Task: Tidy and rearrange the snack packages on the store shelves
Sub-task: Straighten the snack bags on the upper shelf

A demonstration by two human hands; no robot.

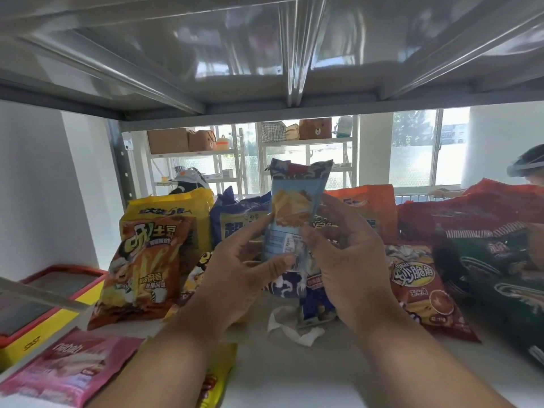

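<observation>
We hold the light blue chip bag (pixel 290 213) upright above the middle of the shelf (pixel 294 366), its back label towards us; our left hand (pixel 235 278) pinches its lower left edge between thumb and curled fingers, and our right hand (pixel 347 260) wraps round its right side, fingers curled behind and thumb across the label. Just below it a dark blue packet (pixel 312 301) leans on end, and a crumpled white wrapper (pixel 291 328) lies against that packet's foot; if we set the bag down without looking, it may well land on the wrapper and topple forward, or knock the packet flat. To the left an orange fries bag (pixel 147 266) leans against a yellow bag (pixel 176 210) near the back left corner; to the right a red corn snack bag (pixel 424 290) lies sloping towards the front edge; both look loosely propped, so a nudge from our wrists could slide them. At the front edge a pink packet (pixel 70 366) and a yellow packet (pixel 215 378) lie under our forearms and could be swept off as we draw back. Too firm a squeeze would likely crush the chips.
</observation>
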